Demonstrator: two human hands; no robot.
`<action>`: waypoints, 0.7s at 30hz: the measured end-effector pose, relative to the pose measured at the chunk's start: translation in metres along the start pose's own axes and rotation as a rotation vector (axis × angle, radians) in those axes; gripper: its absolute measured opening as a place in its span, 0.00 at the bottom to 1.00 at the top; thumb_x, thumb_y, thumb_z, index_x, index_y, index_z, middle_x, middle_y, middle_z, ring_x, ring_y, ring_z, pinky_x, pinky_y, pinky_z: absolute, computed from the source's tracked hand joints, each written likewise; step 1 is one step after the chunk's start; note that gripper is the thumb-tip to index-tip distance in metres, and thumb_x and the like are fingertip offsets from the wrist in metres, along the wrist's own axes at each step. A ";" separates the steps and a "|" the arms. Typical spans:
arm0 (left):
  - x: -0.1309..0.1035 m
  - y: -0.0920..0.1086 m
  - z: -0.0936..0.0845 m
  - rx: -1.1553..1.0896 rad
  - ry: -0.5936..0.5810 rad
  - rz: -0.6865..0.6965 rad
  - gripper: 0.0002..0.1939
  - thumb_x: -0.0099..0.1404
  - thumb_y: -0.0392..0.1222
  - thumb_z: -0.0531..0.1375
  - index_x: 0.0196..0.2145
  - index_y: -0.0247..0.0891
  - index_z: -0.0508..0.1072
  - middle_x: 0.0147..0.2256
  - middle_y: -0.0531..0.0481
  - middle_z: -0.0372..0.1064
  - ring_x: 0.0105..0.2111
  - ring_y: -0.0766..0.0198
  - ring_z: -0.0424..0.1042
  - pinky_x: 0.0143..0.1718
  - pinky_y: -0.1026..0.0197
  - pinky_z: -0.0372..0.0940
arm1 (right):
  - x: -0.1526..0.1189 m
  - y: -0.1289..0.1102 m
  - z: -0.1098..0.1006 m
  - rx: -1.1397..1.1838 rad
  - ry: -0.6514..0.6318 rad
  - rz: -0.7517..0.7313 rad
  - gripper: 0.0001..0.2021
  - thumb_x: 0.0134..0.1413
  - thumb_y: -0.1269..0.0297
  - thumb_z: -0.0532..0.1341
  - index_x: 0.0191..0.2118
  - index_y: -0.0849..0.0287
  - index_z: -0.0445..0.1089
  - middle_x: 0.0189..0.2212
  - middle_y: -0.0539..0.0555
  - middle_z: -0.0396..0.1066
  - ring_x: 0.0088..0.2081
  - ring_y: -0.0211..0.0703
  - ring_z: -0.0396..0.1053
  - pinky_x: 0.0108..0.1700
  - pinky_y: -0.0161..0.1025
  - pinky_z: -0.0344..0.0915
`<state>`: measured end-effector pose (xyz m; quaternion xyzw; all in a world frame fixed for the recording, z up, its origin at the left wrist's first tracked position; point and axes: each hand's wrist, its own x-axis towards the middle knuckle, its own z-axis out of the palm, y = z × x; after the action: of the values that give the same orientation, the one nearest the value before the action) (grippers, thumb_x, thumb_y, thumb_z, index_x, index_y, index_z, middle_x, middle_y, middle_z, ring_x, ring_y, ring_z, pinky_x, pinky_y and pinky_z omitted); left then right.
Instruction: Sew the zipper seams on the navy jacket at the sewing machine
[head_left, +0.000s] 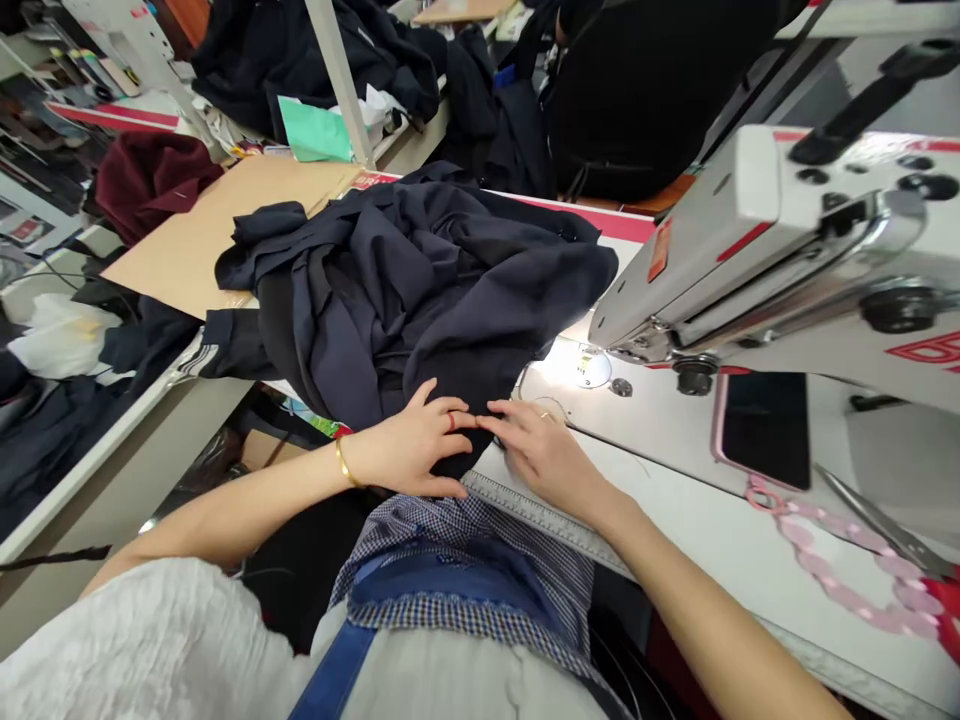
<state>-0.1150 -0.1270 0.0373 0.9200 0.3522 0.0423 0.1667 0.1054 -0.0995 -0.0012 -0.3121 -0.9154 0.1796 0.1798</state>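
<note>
Together, hands [420,447] [551,462] touch dark cloth [420,270] near table edge [547,516].

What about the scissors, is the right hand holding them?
No, the scissors lie beside the smartphone; the right hand is at the navy fabric.

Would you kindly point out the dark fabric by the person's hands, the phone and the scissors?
Dark fabric [420,290], head view: on its bunched middle.
Phone [766,430], head view: on its black screen.
Scissors [896,538], head view: on the metal blades.
</note>
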 end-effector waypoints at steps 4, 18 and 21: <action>-0.014 0.005 0.017 0.021 0.034 -0.030 0.16 0.58 0.51 0.57 0.38 0.36 0.68 0.52 0.43 0.59 0.55 0.51 0.51 0.57 0.38 0.36 | -0.017 -0.009 0.000 -0.017 -0.046 -0.084 0.16 0.52 0.77 0.48 0.38 0.54 0.70 0.48 0.56 0.64 0.49 0.47 0.60 0.50 0.51 0.56; -0.010 0.000 0.045 0.169 0.222 0.007 0.16 0.62 0.42 0.52 0.48 0.39 0.65 0.48 0.43 0.62 0.52 0.50 0.57 0.53 0.39 0.50 | -0.255 0.055 -0.089 -0.663 0.294 1.111 0.20 0.53 0.63 0.46 0.48 0.65 0.66 0.46 0.62 0.66 0.47 0.54 0.64 0.46 0.49 0.62; -0.011 0.000 0.048 0.156 0.246 0.019 0.15 0.62 0.38 0.51 0.47 0.41 0.67 0.48 0.44 0.62 0.49 0.50 0.59 0.50 0.42 0.55 | -0.262 0.068 -0.104 -0.652 0.159 1.122 0.21 0.53 0.61 0.47 0.50 0.62 0.64 0.47 0.61 0.65 0.45 0.54 0.65 0.41 0.47 0.63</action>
<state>-0.1140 -0.1476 -0.0070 0.9214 0.3634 0.1287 0.0498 0.3794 -0.1931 0.0024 -0.7932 -0.6052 -0.0642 0.0221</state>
